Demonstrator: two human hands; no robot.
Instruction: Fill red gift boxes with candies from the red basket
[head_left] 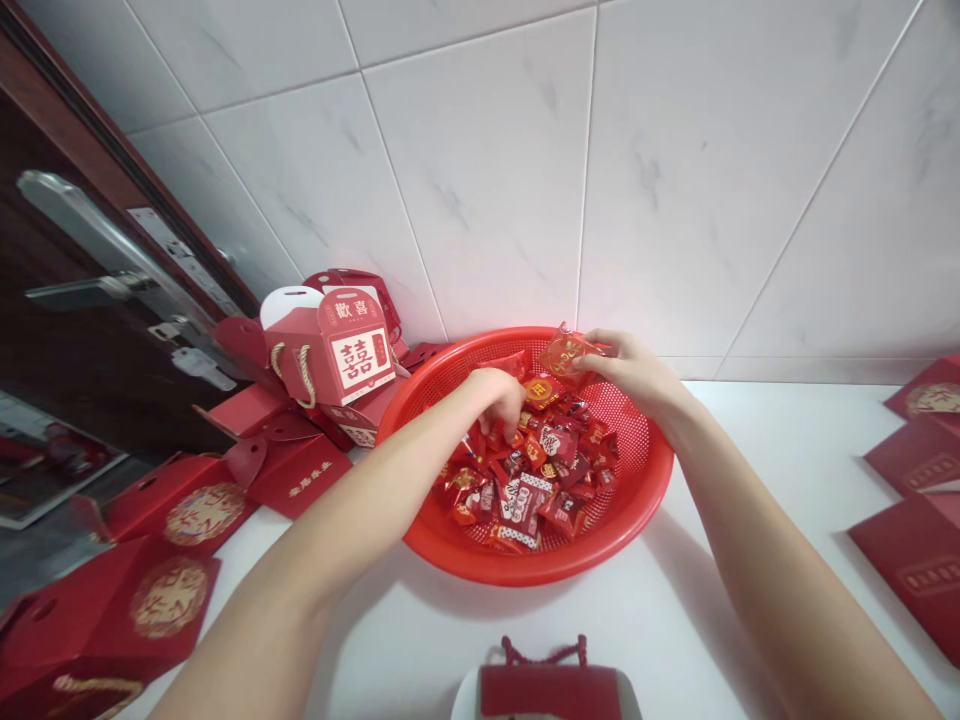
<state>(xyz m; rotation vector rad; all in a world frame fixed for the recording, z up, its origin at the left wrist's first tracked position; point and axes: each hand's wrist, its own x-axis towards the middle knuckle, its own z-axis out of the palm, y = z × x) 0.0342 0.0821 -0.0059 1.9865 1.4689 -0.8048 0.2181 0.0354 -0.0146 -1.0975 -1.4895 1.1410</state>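
A round red plastic basket [645, 500] with mesh sides stands on the white surface, and many wrapped candies [525, 495] lie in it. My right hand [619, 362] is at the basket's far right rim, its fingers closed on a red candy packet [564, 352] with gold print. My left hand [501, 398] reaches down among the candies on the left side of the basket. Its fingers are curled, and what they may hold is hidden. Close to me, at the bottom edge, stands a box with a dark red cord handle [551, 690], only partly in view.
Several red gift boxes [169, 600] stand along the left side, and a lighter red box with rope handles [360, 355] sits on others by the wall. Red boxes [919, 560] also lie at the right edge. A dark door with a metal handle [112, 250] is at left; a tiled wall [487, 190] rises behind.
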